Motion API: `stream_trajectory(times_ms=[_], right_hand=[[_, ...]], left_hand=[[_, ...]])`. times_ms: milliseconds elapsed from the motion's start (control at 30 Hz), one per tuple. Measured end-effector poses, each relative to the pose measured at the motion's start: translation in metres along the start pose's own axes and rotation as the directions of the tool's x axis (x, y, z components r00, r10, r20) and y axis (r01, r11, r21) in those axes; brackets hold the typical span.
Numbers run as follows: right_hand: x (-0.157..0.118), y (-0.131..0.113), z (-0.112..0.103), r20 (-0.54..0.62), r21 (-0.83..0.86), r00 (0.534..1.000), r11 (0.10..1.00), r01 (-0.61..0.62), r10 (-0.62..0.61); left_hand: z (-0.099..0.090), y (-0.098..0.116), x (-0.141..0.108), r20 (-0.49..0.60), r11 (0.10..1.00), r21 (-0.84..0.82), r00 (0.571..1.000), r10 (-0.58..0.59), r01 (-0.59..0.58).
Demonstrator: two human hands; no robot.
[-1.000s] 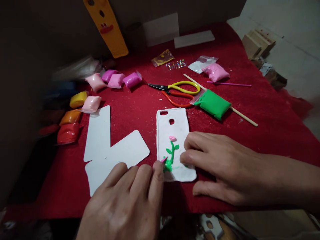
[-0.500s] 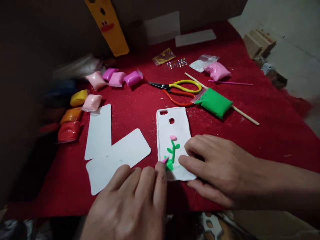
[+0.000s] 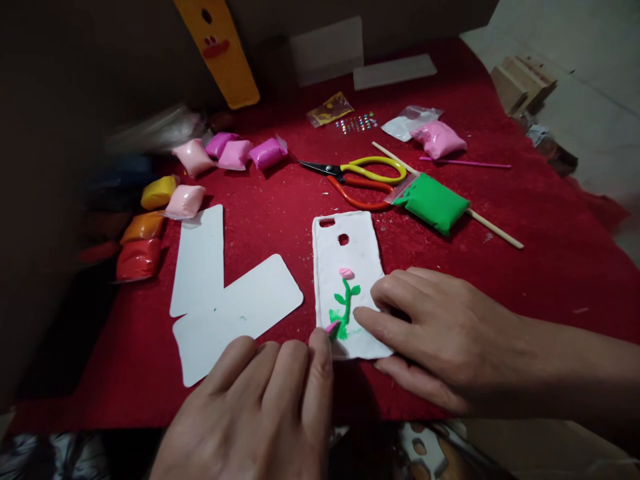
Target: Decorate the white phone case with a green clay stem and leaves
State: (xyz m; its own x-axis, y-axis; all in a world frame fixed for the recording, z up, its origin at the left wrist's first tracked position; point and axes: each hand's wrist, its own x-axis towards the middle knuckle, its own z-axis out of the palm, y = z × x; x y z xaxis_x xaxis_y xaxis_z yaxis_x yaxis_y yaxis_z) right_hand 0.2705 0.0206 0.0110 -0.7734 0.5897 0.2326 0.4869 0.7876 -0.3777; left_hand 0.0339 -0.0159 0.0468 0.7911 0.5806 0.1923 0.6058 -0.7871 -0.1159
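Observation:
A white clay-covered phone case (image 3: 350, 257) lies on the red cloth, with two cut-outs near its top. On it are a green clay stem with leaves (image 3: 347, 300), a pink bud (image 3: 346, 273) and a smeared green patch at the base. My left hand (image 3: 260, 400) is closed, and a pink pointed tool tip (image 3: 331, 328) pokes out by its index finger, touching the green patch; the rest of the tool is hidden. At the case's lower right edge, my right hand (image 3: 430, 333) grips it, index finger on its surface and thumb at the side.
Two white cards (image 3: 240, 320) lie left of the case. Behind are scissors (image 3: 360, 179), a green clay packet (image 3: 434, 203) on a wooden stick (image 3: 495, 228), a pink packet (image 3: 439, 139) and a thin pink stick (image 3: 465, 162). Several clay packets (image 3: 139, 259) sit at left.
The pink tool tip has shifted slightly down over the green patch, which looks flatter and more spread. My right hand stays on the case, its index finger slightly further left.

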Motion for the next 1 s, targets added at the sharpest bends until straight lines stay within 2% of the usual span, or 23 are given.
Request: stream_trajectory(times_ms=[133, 233, 333, 500, 633, 767, 867, 1000], right_hand=[[0.0, -0.001, 0.0, 0.004, -0.003, 1.0, 1.0, -0.004, 0.004], [0.0, 0.0, 0.0, 0.001, -0.01, 1.0, 1.0, -0.006, 0.006], [0.0, 0.0, 0.001, -0.002, -0.013, 1.0, 1.0, -0.001, 0.001], [-0.001, 0.0, 0.001, -0.013, -0.011, 1.0, 1.0, 0.009, -0.01], [-0.001, 0.0, 0.0, -0.012, -0.005, 1.0, 1.0, 0.009, -0.009], [0.001, 0.0, -0.001, -0.001, 0.0, 1.0, 1.0, 0.007, -0.007], [0.001, 0.001, 0.0, -0.003, -0.008, 1.0, 1.0, 0.009, -0.009], [0.0, 0.001, 0.0, 0.006, -0.014, 1.0, 1.0, 0.01, -0.01]], left_hand=[[0.002, -0.004, 0.001, 0.079, 0.997, 0.079, 0.997, 0.019, -0.025], [0.005, -0.002, -0.004, 0.105, 0.999, 0.053, 0.994, 0.003, -0.009], [0.007, -0.001, -0.008, 0.046, 0.999, 0.03, 0.999, -0.022, 0.021], [0.005, -0.002, 0.004, -0.046, 0.994, 0.103, 0.998, 0.039, -0.034], [0.001, 0.0, 0.009, -0.036, 0.99, 0.137, 0.998, 0.046, -0.041], [0.002, -0.001, 0.004, -0.087, 0.994, 0.105, 0.995, 0.051, -0.042], [0.004, -0.003, 0.004, -0.075, 0.996, 0.075, 0.996, 0.049, -0.043], [0.006, -0.001, 0.005, -0.104, 0.993, 0.114, 0.994, 0.041, -0.029]])
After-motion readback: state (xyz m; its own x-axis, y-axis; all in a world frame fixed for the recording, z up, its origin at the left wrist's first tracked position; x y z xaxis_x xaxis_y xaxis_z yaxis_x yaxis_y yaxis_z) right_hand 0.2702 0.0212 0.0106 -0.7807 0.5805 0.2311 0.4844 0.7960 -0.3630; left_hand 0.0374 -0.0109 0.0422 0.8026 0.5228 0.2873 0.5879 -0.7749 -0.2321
